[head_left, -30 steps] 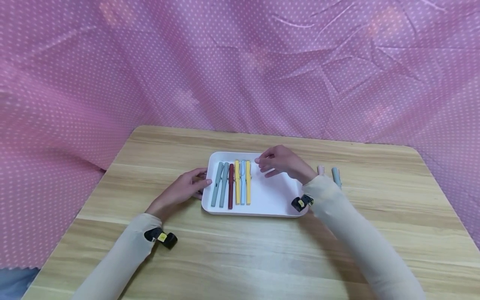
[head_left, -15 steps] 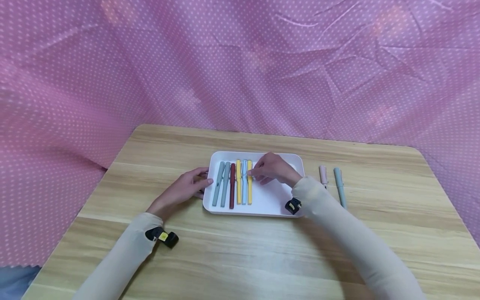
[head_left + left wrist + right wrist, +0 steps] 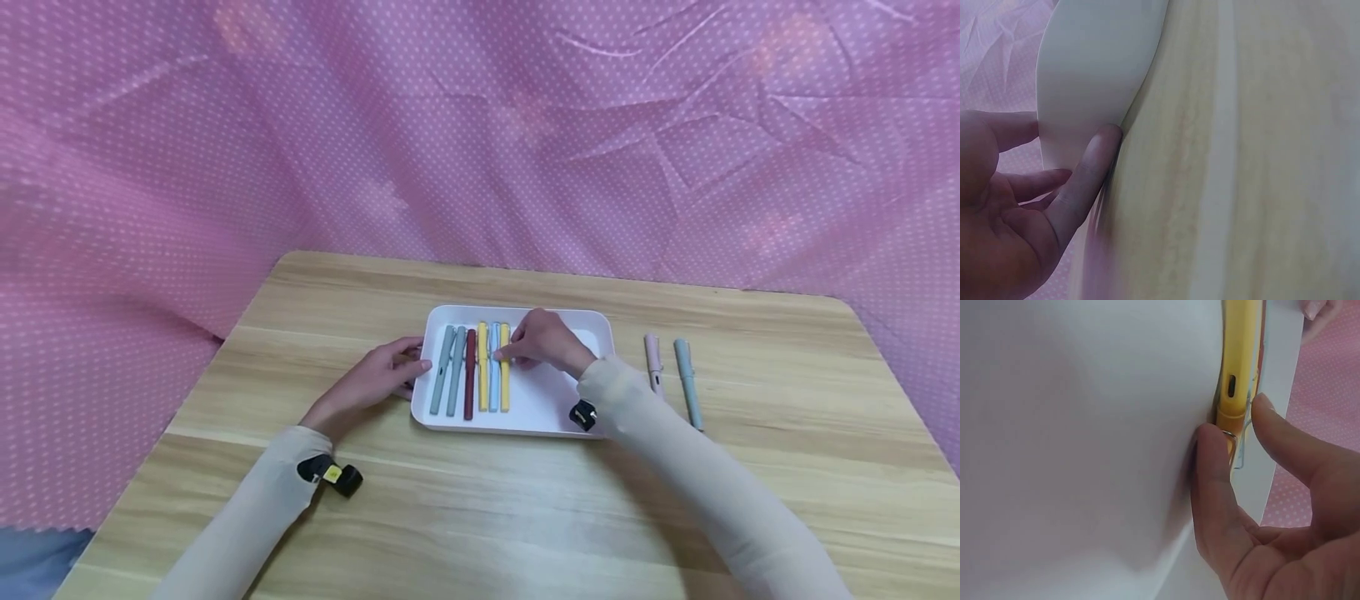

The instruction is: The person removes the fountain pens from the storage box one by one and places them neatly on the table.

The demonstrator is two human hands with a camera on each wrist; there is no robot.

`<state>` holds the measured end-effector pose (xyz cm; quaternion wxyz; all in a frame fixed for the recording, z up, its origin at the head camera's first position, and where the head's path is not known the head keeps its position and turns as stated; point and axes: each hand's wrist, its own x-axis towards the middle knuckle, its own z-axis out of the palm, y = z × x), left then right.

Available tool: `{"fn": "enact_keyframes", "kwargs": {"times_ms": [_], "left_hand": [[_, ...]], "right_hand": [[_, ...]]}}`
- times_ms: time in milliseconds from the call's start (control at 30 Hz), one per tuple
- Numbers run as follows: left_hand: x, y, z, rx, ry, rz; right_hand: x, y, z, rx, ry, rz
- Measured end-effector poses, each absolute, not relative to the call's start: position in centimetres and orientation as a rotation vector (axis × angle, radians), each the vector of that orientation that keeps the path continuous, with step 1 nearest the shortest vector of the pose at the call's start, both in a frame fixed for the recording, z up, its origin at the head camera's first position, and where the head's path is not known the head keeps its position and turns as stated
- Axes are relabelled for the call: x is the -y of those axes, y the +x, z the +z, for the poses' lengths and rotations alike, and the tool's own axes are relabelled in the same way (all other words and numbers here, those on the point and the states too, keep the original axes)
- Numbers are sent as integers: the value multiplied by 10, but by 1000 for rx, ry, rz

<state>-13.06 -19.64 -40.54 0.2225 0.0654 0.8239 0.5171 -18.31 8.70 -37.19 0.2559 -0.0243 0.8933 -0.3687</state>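
Observation:
A white tray [image 3: 555, 400] holds a row of capped pens in its left half. My left hand [image 3: 378, 371] grips the tray's left end, thumb over the rim and fingers against the outer wall, as the left wrist view shows from outside. Inside the tray, my right hand [image 3: 546, 340] pinches the rightmost yellow pen [image 3: 505, 392] near its clip, between thumb and index finger. Left of that pen lie a light blue pen [image 3: 493, 392], another yellow pen [image 3: 482, 383], a dark red pen [image 3: 469, 383] and two grey-green pens [image 3: 455, 375].
On the wooden table [image 3: 480, 517], right of the tray, lie a pale pink pen [image 3: 653, 354] and a grey-green pen [image 3: 686, 375]. The right sleeve partly hides the pink one. A pink dotted cloth [image 3: 480, 150] hangs behind the table.
My right hand has moved left and slightly down, from over the tray to the rightmost yellow pen, and its fingers have closed around it. The left hand keeps its place on the tray.

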Motion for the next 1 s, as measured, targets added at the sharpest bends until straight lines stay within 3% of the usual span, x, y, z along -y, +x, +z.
{"fn": "enact_keyframes", "kwargs": {"times_ms": [1000], "left_hand": [[194, -129, -404, -2294, 183, 1414]], "right_hand": [[-93, -180, -373, -2414, -22, -979]]}}
